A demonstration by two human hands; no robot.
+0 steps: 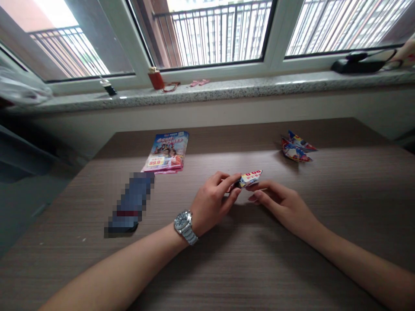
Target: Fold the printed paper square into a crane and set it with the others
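A small piece of folded printed paper (251, 178), white and yellow with red lettering, is held just above the table in front of me. My left hand (212, 194), with a silver watch (185, 225) on its wrist, pinches the paper's left end between thumb and fingers. My right hand (280, 203) is at the paper's lower right edge. Its index fingertip seems to touch the paper, while the thumb stays a little apart from the finger. Part of the paper is hidden behind my left fingers.
A stack of printed flyers (168, 151) lies at the back left of the table (207, 276). Nearer is a dark, pixelated flat object (131, 205). Folded colourful paper (296, 149) stands at the back right. A red lighter-like item (156, 79) and a black device (358, 65) rest on the windowsill.
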